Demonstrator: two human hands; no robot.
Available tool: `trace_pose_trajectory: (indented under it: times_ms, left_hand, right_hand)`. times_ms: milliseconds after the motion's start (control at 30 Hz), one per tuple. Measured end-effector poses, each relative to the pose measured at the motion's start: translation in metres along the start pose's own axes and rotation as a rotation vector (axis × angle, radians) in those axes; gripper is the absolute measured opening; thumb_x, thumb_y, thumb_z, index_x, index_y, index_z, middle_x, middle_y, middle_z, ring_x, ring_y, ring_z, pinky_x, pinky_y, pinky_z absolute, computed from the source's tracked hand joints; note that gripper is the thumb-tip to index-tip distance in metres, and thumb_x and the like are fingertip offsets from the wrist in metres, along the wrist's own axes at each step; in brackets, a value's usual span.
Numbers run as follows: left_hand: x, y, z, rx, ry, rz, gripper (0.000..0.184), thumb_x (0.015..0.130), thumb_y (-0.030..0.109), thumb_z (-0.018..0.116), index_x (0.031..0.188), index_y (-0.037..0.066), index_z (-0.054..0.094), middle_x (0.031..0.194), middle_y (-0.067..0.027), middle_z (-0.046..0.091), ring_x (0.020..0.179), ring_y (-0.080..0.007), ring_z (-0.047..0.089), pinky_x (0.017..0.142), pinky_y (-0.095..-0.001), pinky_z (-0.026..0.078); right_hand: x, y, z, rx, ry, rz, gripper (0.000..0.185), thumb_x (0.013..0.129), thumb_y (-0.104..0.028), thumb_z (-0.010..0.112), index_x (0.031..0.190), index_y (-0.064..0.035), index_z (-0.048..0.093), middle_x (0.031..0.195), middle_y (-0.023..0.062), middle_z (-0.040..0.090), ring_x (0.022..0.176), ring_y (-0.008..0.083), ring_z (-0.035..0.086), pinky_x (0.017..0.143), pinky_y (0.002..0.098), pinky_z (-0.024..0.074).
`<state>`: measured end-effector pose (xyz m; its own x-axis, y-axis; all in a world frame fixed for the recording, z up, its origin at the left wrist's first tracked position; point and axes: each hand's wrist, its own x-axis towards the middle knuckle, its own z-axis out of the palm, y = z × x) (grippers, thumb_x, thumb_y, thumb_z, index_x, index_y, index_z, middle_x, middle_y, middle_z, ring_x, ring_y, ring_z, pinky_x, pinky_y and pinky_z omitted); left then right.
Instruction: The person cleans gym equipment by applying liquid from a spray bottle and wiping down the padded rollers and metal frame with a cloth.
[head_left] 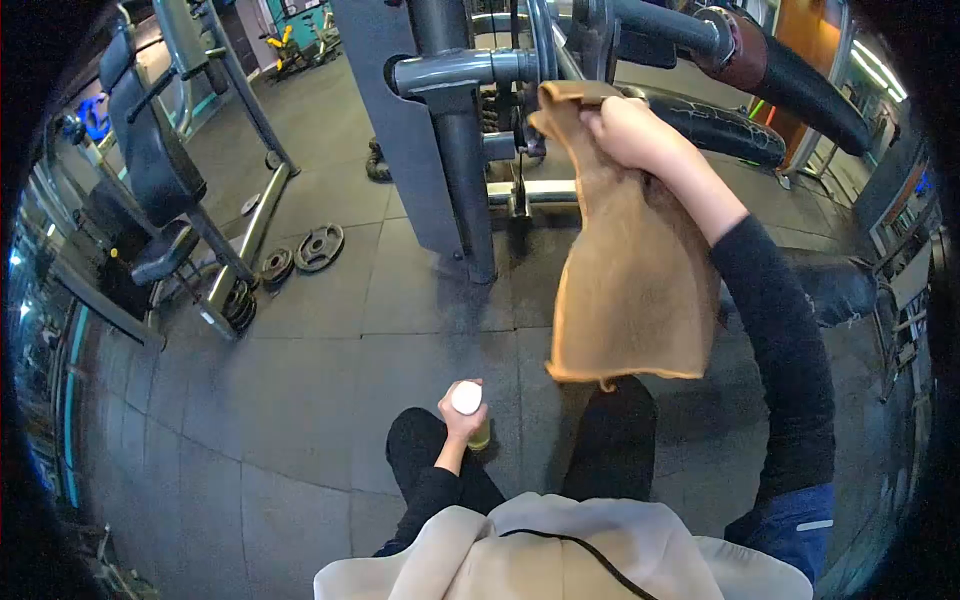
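Note:
My right hand (632, 132) is raised in front of the machine, its fingers closed on the top edge of a brown cloth (635, 290). The cloth hangs down spread out, its lower edge above my right thigh, and it hides part of the machine behind it. Low near my left knee, my left hand (457, 420) is wrapped round a spray or drink bottle (466, 398) whose round white top faces up. A yellow-green part of the bottle shows below my fingers; the rest is covered.
A grey gym machine (440, 170) with padded black rollers (720, 125) stands right ahead. Weight plates (320, 247) lie on the dark tiled floor (310, 400) to the left, beside a black-seated machine (150, 150). A dark bench pad (830, 285) is at the right.

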<state>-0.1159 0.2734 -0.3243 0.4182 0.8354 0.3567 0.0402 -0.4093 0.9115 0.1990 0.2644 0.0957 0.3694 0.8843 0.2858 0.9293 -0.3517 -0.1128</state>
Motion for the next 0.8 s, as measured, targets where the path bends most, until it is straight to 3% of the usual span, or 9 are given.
trace_pose_trajectory:
  times_ms: [200,333,533,567,633,700,733,767,800]
  left_hand:
    - [0.000,-0.004,0.011,-0.006,0.036,0.001,0.032,0.056,0.006,0.064,0.088,0.002,0.064,0.089,-0.0091,0.068,0.083,-0.0192,0.066,0.076,-0.0299,0.050]
    - [-0.001,-0.004,0.013,-0.038,0.038,0.038,0.032,0.056,0.005,0.063,0.088,0.001,0.064,0.088,-0.0097,0.067,0.082,-0.0201,0.066,0.076,-0.0303,0.051]
    - [-0.002,0.000,0.011,-0.001,0.024,0.076,0.031,0.056,0.005,0.064,0.087,0.001,0.064,0.088,-0.0096,0.067,0.082,-0.0192,0.065,0.076,-0.0300,0.050]
    - [-0.004,0.001,0.011,0.001,0.015,0.059,0.032,0.056,0.003,0.064,0.087,0.000,0.064,0.089,-0.0084,0.067,0.083,-0.0167,0.064,0.078,-0.0285,0.049]
    - [-0.004,0.003,0.012,-0.002,0.012,0.063,0.032,0.056,0.004,0.064,0.088,0.000,0.064,0.089,-0.0083,0.067,0.083,-0.0168,0.064,0.078,-0.0285,0.049]
    - [-0.003,0.006,0.011,-0.001,0.008,0.074,0.032,0.056,0.004,0.064,0.088,0.001,0.064,0.089,-0.0083,0.067,0.083,-0.0169,0.064,0.078,-0.0285,0.049]
    - [-0.003,0.007,0.013,-0.017,0.016,0.074,0.032,0.056,0.004,0.064,0.088,0.001,0.064,0.089,-0.0083,0.067,0.083,-0.0169,0.064,0.078,-0.0286,0.049]
    - [-0.003,0.007,0.014,-0.030,0.022,0.070,0.032,0.056,0.004,0.064,0.088,0.001,0.064,0.089,-0.0083,0.067,0.083,-0.0169,0.064,0.078,-0.0287,0.049]
    - [-0.003,0.001,0.016,-0.037,0.040,0.097,0.032,0.056,0.008,0.067,0.088,0.003,0.065,0.087,-0.0093,0.067,0.081,-0.0223,0.066,0.075,-0.0314,0.051]
  right_hand:
    - [0.047,0.012,0.012,-0.252,-0.015,-0.019,0.045,0.093,-0.033,0.035,0.103,0.0026,0.061,0.104,0.0235,0.061,0.097,0.0410,0.057,0.088,0.0453,0.0435]
    - [0.040,0.016,0.020,-0.060,0.183,0.083,0.051,0.092,-0.042,0.034,0.101,-0.0024,0.065,0.105,0.0195,0.063,0.102,0.0356,0.058,0.090,0.0420,0.0445]
    - [0.003,0.023,0.003,0.143,-0.101,0.005,0.061,0.082,-0.064,0.043,0.120,-0.0186,0.059,0.120,0.0215,0.056,0.105,0.0376,0.056,0.092,0.0404,0.0431]
    - [0.000,0.021,0.008,0.193,-0.093,0.194,0.064,0.081,-0.063,0.046,0.117,-0.0112,0.060,0.119,0.0219,0.056,0.104,0.0364,0.057,0.092,0.0397,0.0436]
    - [-0.031,0.019,-0.010,0.118,-0.207,0.006,0.075,0.078,-0.063,0.050,0.111,0.0036,0.059,0.114,0.0254,0.058,0.103,0.0354,0.059,0.089,0.0384,0.0457]
    - [-0.046,0.002,-0.016,0.046,-0.159,0.172,0.070,0.079,-0.061,0.052,0.106,0.0037,0.062,0.104,0.0248,0.062,0.097,0.0342,0.062,0.086,0.0387,0.0480]
    - [-0.052,-0.004,-0.016,-0.021,-0.145,0.151,0.056,0.082,-0.054,0.050,0.102,-0.0040,0.066,0.098,0.0223,0.064,0.092,0.0344,0.063,0.083,0.0411,0.0495]
    - [-0.069,-0.018,-0.020,-0.008,0.011,0.024,0.063,0.081,-0.053,0.054,0.087,0.0095,0.063,0.084,0.0290,0.063,0.083,0.0416,0.063,0.079,0.0427,0.0503]
    - [-0.076,-0.029,-0.021,-0.048,0.018,0.052,0.056,0.082,-0.047,0.054,0.085,0.0081,0.064,0.085,0.0278,0.063,0.082,0.0408,0.063,0.078,0.0431,0.0507]
